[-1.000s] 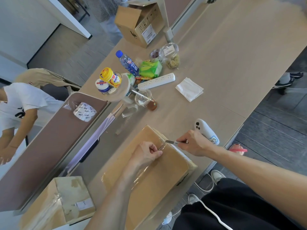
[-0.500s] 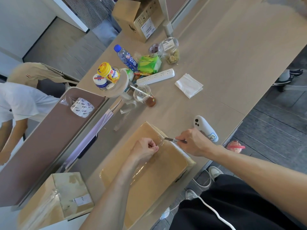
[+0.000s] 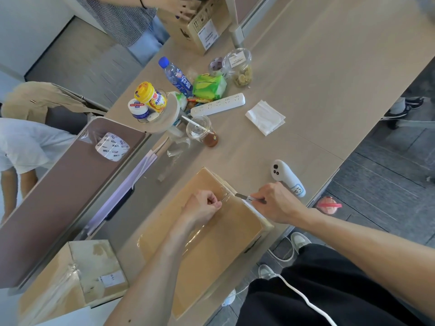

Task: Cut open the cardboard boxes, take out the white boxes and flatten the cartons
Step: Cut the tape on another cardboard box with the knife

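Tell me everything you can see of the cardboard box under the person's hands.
The cardboard box is plain brown, closed, lying flat at the table's near edge, clear tape shining along its top. The left hand pinches the tape; the right hand holds a small knife with its blade at the box's taped far-right edge.

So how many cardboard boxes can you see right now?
3. The box being cut lies at the near edge of the desk; the taped box sits lower left; the far box stands at the desk's far end. Others may be hidden.
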The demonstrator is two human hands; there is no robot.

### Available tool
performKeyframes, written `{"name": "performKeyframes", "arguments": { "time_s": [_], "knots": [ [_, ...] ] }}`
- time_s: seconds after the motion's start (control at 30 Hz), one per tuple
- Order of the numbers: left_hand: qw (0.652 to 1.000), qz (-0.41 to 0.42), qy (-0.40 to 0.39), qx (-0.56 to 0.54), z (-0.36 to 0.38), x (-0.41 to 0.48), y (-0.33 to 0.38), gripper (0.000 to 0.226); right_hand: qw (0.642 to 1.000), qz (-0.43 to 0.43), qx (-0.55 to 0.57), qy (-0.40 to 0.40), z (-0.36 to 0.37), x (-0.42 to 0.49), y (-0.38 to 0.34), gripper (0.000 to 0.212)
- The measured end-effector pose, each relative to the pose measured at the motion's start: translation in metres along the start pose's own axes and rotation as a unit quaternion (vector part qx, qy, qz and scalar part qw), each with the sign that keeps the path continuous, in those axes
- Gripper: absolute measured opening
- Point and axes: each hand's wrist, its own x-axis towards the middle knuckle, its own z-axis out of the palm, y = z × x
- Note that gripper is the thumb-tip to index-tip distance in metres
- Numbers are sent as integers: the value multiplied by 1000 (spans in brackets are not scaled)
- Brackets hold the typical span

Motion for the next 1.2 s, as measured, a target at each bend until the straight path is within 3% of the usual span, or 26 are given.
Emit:
{"name": "performKeyframes", "arguments": {
  "time_s": [0.33,0.47,0.57,0.77,0.9,1.2],
  "knots": [
    [1000,2,9,-3,1,-1,0,22,999,6,35,-10,-1,-8,6,44],
    [1000,4,6,-9,1,-1,-1,23,997,33,49,-45,-6,-10,12,36],
    [1000,11,-1,-20,0,-1,-3,23,995,23,55,-78,-10,-12,9,43],
    [999,16,-5,-48,-2,-4,-2,20,994,82,68,-13,-12,5,11,32],
    [998,11,-7,-62,-1,-6,-2,19,996,72,45,-20,-2,13,1,22],
    [997,9,0,-73,1,-7,-2,20,997,63,39,-32,3,13,6,23]
  ]
}}
